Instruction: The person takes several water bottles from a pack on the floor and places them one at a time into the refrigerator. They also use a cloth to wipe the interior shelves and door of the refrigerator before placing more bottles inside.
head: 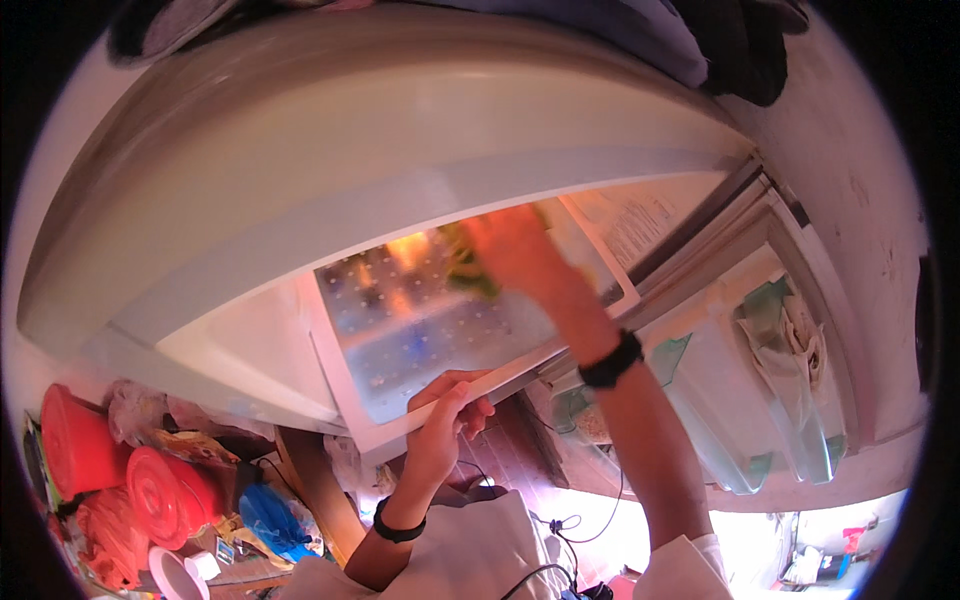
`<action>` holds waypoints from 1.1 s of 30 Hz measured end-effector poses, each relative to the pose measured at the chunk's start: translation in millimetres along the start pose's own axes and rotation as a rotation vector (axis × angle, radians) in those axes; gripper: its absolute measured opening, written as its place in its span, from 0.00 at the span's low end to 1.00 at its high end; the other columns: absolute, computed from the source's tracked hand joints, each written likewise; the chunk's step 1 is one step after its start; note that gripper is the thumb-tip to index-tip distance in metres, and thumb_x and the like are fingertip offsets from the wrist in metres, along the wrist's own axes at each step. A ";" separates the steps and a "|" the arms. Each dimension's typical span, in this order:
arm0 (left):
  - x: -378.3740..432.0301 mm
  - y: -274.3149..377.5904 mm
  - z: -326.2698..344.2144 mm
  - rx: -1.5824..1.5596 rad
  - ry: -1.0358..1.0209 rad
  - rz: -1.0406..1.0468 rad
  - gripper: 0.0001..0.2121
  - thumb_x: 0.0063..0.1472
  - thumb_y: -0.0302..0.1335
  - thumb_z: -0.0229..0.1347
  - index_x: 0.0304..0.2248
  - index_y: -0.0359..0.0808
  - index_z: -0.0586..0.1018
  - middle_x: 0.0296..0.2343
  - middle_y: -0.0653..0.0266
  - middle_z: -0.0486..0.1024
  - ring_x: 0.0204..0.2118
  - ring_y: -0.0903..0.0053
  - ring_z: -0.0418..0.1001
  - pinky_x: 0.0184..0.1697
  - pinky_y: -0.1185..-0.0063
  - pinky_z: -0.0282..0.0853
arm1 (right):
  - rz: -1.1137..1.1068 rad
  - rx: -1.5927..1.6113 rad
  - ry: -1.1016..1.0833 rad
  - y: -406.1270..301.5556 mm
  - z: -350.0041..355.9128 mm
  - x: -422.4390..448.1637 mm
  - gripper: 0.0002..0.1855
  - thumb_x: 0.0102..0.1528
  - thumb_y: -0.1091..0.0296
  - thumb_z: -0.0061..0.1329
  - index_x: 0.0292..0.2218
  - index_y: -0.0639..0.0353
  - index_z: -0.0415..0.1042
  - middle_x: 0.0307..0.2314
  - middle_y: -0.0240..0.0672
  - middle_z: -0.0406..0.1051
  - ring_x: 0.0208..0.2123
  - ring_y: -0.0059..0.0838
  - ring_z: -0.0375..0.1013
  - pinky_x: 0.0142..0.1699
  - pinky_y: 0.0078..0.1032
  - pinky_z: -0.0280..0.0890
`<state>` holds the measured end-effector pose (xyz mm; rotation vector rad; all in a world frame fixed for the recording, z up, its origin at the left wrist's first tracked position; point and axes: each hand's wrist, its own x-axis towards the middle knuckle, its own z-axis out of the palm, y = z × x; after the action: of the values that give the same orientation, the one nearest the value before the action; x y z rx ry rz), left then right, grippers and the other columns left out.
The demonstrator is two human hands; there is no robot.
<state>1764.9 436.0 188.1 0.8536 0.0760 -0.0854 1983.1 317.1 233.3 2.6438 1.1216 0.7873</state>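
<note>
In front of me a refrigerator stands open, with a glass shelf (397,360) in a white plastic frame pulled partly forward. My left hand (442,416) grips the shelf's front rim, thumb above and fingers curled around it. Inside, over the far right part of the glass, my right hand (517,244) is blurred and presses down on a yellow-green cloth (471,274). Pale dots, perhaps droplets or a pattern, cover the glass. Beneath it, blue and orange shapes are too hazy to name. A black band circles each wrist.
To the right hangs the open refrigerator door (720,375) with greenish clear door bins (795,420), one holding a folded bag (784,337). Red lidded buckets (161,499) and a blue plastic bag (274,521) sit low left. Clothing (600,30) lies on the refrigerator top (420,97). A cable (559,529) dangles near me.
</note>
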 end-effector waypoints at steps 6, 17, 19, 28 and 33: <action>5.7 3.0 -2.5 -0.017 -0.026 -0.016 0.13 0.64 0.28 0.45 0.39 0.27 0.76 0.23 0.63 0.74 0.21 0.86 0.68 0.23 0.86 0.61 | 0.217 0.402 -0.009 -14.8 12.7 56.9 0.12 0.49 0.62 0.47 0.32 0.57 0.78 0.40 0.40 0.73 0.45 0.44 0.69 0.48 0.49 0.61; -2.2 -0.7 -2.6 -0.065 0.006 0.055 0.14 0.66 0.28 0.45 0.42 0.25 0.75 0.24 0.61 0.74 0.21 0.84 0.66 0.25 0.85 0.61 | 0.088 0.602 -0.043 -67.5 -43.7 81.3 0.12 0.49 0.65 0.48 0.36 0.56 0.76 0.35 0.41 0.75 0.41 0.42 0.72 0.44 0.37 0.67; -4.9 -1.2 3.6 -0.078 -0.024 0.037 0.15 0.66 0.28 0.45 0.44 0.24 0.74 0.24 0.61 0.74 0.21 0.84 0.66 0.25 0.85 0.61 | 0.114 0.446 -0.076 -9.4 -26.4 67.2 0.13 0.49 0.64 0.48 0.37 0.55 0.76 0.35 0.41 0.74 0.41 0.41 0.72 0.44 0.37 0.67; 4.5 -4.6 8.7 -0.055 -0.097 -0.014 0.13 0.65 0.30 0.47 0.40 0.26 0.76 0.24 0.63 0.74 0.21 0.85 0.67 0.24 0.86 0.61 | 0.199 0.429 -0.163 -7.0 -45.7 50.7 0.15 0.51 0.63 0.47 0.40 0.54 0.74 0.39 0.41 0.73 0.44 0.41 0.70 0.48 0.36 0.65; 3.6 -4.9 -5.6 -0.014 0.033 0.051 0.13 0.65 0.29 0.47 0.39 0.27 0.76 0.23 0.62 0.73 0.22 0.84 0.67 0.25 0.86 0.61 | 0.033 0.661 -0.074 -115.9 -55.1 90.7 0.16 0.52 0.62 0.46 0.43 0.53 0.73 0.41 0.41 0.72 0.46 0.41 0.69 0.49 0.36 0.64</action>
<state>1767.8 436.8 180.4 0.8425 0.0858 -0.0227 1934.5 460.1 277.0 3.1790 1.5301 0.3487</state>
